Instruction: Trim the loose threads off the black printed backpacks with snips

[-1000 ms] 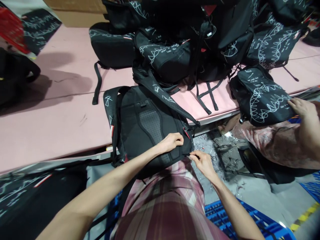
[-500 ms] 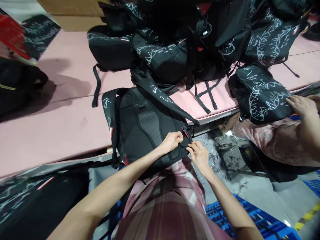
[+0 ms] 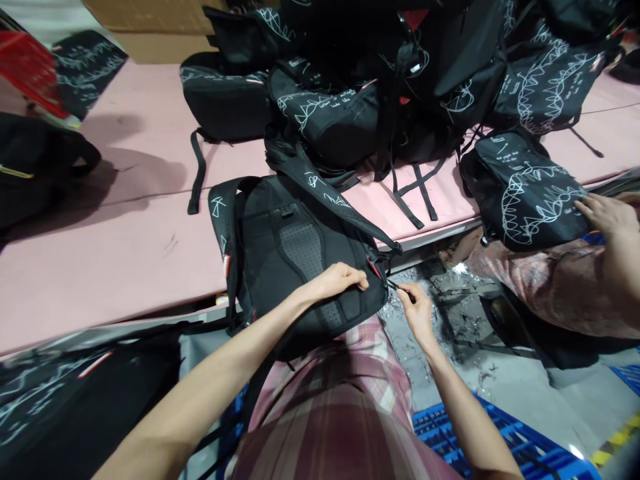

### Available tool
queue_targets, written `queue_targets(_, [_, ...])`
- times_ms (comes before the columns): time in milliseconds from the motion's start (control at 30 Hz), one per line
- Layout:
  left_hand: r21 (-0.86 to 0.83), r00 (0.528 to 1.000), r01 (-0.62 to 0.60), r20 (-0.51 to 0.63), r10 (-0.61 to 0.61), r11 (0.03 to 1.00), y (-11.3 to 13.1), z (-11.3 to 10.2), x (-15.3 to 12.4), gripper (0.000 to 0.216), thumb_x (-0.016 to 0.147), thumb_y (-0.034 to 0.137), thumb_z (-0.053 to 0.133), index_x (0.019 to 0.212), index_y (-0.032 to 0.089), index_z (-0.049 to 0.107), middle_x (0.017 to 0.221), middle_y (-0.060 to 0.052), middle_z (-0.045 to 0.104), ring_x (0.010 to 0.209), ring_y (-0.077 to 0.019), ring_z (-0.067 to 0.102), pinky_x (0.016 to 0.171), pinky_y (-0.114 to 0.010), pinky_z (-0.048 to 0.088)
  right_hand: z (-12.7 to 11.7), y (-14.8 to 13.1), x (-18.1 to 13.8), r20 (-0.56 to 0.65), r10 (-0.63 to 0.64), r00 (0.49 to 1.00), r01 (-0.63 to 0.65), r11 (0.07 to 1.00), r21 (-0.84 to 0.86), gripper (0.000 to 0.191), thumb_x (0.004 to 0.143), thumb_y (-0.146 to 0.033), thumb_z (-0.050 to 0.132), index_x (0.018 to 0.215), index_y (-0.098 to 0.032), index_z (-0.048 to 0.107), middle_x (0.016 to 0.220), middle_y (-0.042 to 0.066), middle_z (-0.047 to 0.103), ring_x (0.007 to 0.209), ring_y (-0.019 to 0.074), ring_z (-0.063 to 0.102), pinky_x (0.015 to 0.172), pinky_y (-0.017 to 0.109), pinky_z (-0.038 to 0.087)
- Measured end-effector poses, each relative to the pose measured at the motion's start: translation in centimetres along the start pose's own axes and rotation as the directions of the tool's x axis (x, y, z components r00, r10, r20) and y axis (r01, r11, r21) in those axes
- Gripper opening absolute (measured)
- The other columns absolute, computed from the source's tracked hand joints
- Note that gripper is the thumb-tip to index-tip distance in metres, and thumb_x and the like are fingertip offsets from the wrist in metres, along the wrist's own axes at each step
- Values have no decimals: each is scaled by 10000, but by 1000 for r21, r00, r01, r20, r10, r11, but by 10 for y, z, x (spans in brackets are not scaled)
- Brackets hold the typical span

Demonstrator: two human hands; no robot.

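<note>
My left hand (image 3: 336,280) pinches the backpack (image 3: 295,253) edge, my right hand (image 3: 415,303) grips a thin strap end (image 3: 393,285) (hard to see); it may slip if the bag slides off the pink table (image 3: 110,253).

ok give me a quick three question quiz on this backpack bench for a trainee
1. True or false: the left hand rests on the padded back of the near backpack.
2. Which does the right hand pinch? A) a thin black strap end at the backpack's lower right corner B) the red basket C) the blue crate
3. Fill in: the backpack lies partly on the ____ table.

Key
1. True.
2. A. The strap end runs from the corner to the fingertips.
3. Pink. A pile of printed black backpacks sits further back, and another person's hand holds one on the right.
</note>
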State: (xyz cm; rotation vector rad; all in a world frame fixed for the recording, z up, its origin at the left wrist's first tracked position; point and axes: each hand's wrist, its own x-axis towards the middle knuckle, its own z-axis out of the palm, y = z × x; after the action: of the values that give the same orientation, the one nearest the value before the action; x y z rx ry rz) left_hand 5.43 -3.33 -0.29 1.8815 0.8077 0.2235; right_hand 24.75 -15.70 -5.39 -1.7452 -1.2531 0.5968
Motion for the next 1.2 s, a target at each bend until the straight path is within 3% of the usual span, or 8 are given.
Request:
queue_targets(133, [558, 985, -78, -86, 152, 826, 0, 11, -9, 227, 776, 380, 625, 873, 181, 671, 919, -79, 599, 920, -242, 483, 762, -349, 372, -7, 12, -3, -31, 106, 994, -105, 993, 51, 208, 793, -349, 543, 832, -176, 651, 865, 61, 624, 829, 206, 560, 769, 344, 416])
queue_targets(267, [681, 979, -127, -29, 199, 721, 0, 30, -8, 154, 842, 237, 528, 750, 154, 620, 879, -94, 569, 903, -240, 451, 738, -363, 359, -5, 17, -8, -29, 146, 989, -144, 987, 73, 211, 765, -354, 563, 821, -174, 659, 852, 58, 621, 804, 201, 556, 743, 333, 416])
queue_targets(367, [572, 981, -89, -90, 169, 816, -2, 33, -5, 137, 833, 148, 483, 745, 145, 587, 821, -86, 576, 868, -220, 469, 743, -341, 375, -4, 23, -9, -39, 181, 983, -176, 979, 107, 244, 753, -375, 569, 823, -161, 662, 848, 65, 635, 773, 200, 560, 710, 326, 425])
queue_targets(500, [238, 975, 11, -217, 42, 971, -5, 26, -3, 144, 801, 136, 502, 671, 158, 559, 742, -34, 594, 811, -174, 509, 737, -278, 390, -7, 27, -12, -68, 204, 977, -195, 973, 121, 293, 772, -403, 546, 850, -143, 655, 828, 70, 644, 740, 200, 567, 688, 332, 438])
queue_targets(633, [194, 962, 41, -272, 13, 980, -6, 24, -1, 155, 789, 147, 487, 663, 163, 576, 734, -27, 602, 777, -173, 518, 751, -290, 378, -3, 12, -15, 1, -2, 1000, 2, 1000, -15, 222, 801, -367, 556, 862, -184, 666, 883, 55, 624, 843, 200, 565, 765, 328, 432])
queue_targets(800, [124, 972, 80, -230, -49, 989, -8, 22, 4, 124, 751, 202, 532, 667, 164, 615, 744, -21, 621, 758, -170, 548, 738, -283, 385, 15, -11, -9, 110, -243, 964, 262, 937, -230, 229, 871, -345, 491, 906, -217, 678, 888, 51, 615, 799, 180, 572, 721, 300, 446])
queue_targets(1033, [73, 967, 108, -238, -88, 991, -11, 22, 8, 132, 718, 232, 541, 670, 161, 641, 755, -27, 650, 771, -183, 555, 741, -289, 387, 24, -17, 1, 169, -294, 941, 333, 898, -288, 248, 880, -364, 486, 919, -216, 681, 881, 48, 610, 790, 177, 569, 716, 294, 440])
queue_targets(1200, [-8, 968, 120, -219, -119, 993, -6, 20, 7, 180, 722, 268, 526, 698, 139, 649, 698, -27, 646, 692, -170, 565, 657, -261, 415, 23, -16, 2, 188, -254, 949, 291, 934, -207, 221, 867, -336, 504, 863, -211, 686, 860, 45, 614, 790, 176, 568, 719, 297, 425])
